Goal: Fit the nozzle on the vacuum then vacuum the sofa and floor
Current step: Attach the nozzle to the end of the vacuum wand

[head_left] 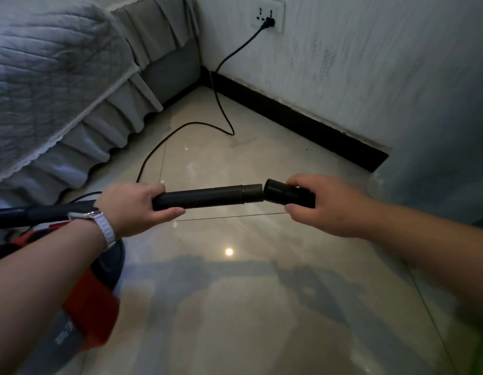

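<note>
The person is holding the two parts out over the glossy tiled floor [262, 307], roughly level and in the middle of the scene. The left hand [139, 205] is wrapping its fingers round the left end of the vacuum tube [208, 197], with the thumb pressing underneath. The tube is a straight, matte black pipe with a narrower collar at its right tip. The right hand [324, 205] is pinching the nozzle [282, 194], fingers curled over the top and thumb below. The nozzle is a short, shiny black sleeve, and its round open mouth is facing the collar, tilted slightly and just meeting it — not slid on. Behind the left wrist, which is wearing a white-strapped watch [99, 220], a dark hose [32, 213] is running off to the left. Under that forearm, near and to the left, the red and grey vacuum body [91, 307] is sitting on the tiles. A black cord [224, 109] is trailing across the far floor up to a wall socket [270, 21]. The sofa [45, 77], far left, is lying under a grey quilted cover with a frilled skirt.
</note>
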A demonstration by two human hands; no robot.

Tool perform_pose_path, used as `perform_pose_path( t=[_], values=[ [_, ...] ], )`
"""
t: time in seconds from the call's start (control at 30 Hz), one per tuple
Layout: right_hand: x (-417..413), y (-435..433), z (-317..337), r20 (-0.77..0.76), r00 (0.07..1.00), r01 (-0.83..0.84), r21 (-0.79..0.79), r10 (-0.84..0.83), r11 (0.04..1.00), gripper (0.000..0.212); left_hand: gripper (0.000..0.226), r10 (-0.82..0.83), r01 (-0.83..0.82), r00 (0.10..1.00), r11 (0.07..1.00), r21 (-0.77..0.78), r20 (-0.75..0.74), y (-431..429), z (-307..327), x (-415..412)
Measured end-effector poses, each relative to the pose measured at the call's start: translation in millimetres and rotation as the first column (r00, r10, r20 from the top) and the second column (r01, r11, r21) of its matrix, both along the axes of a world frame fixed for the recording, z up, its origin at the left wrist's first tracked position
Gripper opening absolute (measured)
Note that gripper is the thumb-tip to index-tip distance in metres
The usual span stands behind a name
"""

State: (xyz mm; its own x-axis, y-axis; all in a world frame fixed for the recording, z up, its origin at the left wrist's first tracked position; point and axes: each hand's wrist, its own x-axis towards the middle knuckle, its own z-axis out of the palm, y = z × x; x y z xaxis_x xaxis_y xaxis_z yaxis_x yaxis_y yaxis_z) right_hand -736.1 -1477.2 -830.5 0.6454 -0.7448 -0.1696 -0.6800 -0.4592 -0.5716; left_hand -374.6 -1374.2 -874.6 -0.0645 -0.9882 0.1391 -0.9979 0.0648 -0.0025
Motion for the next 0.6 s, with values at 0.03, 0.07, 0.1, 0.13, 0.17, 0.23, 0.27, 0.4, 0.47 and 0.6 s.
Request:
perform_pose_path(
  t=[0.03, 0.07, 0.1, 0.13, 0.17, 0.23, 0.27, 0.4, 0.47, 0.6],
  values=[
    [-3, -2, 0, -0.031, 0.999, -0.016, -0.027, 0.015, 1.0, 0.022, 0.075, 0.004, -0.004, 1.0, 1.0, 0.008, -0.004, 3, 0, 2],
    [-6, -4, -1, -0.062, 0.998, -0.03, -0.042, 0.027, 0.999, 0.022, 0.074, 0.013, -0.013, 1.0, 1.0, 0.016, -0.009, 5, 1, 5],
    [-9, -5, -1, -0.092, 0.995, -0.044, -0.055, 0.039, 0.997, 0.022, 0.074, 0.021, -0.021, 1.0, 1.0, 0.016, -0.013, 7, 1, 7],
    [-13, -6, -2, -0.119, 0.992, -0.06, -0.07, 0.052, 0.996, 0.02, 0.073, 0.026, -0.026, 1.0, 1.0, 0.011, -0.015, 9, 2, 9],
    [-15, -7, -3, -0.138, 0.988, -0.076, -0.086, 0.064, 0.993, 0.019, 0.072, 0.026, -0.026, 1.0, 1.0, 0.01, -0.014, 10, 2, 11],
    [-18, -6, -4, -0.153, 0.985, -0.096, -0.111, 0.079, 0.989, 0.019, 0.07, 0.011, -0.011, 1.0, 1.0, 0.018, -0.01, 11, 2, 9],
    [-18, -6, -4, -0.155, 0.984, -0.105, -0.119, 0.085, 0.987, 0.019, 0.071, -0.003, 0.003, 1.0, 1.0, 0.025, -0.011, 11, 2, 5],
    [-19, -4, -6, -0.204, 0.97, -0.164, -0.152, 0.132, 0.975, 0.019, 0.074, -0.041, 0.041, 0.999, 0.993, 0.113, 0.0, 6, 8, -17],
    [-23, -5, -6, -0.225, 0.965, -0.174, -0.157, 0.136, 0.972, 0.021, 0.073, -0.036, 0.036, 0.999, 0.986, 0.161, -0.001, 4, 10, -25],
    [-30, -4, -6, -0.226, 0.964, -0.175, -0.143, 0.139, 0.974, 0.024, 0.094, -0.047, 0.054, 0.998, 0.985, 0.163, -0.047, 1, 9, -30]
  ],
)
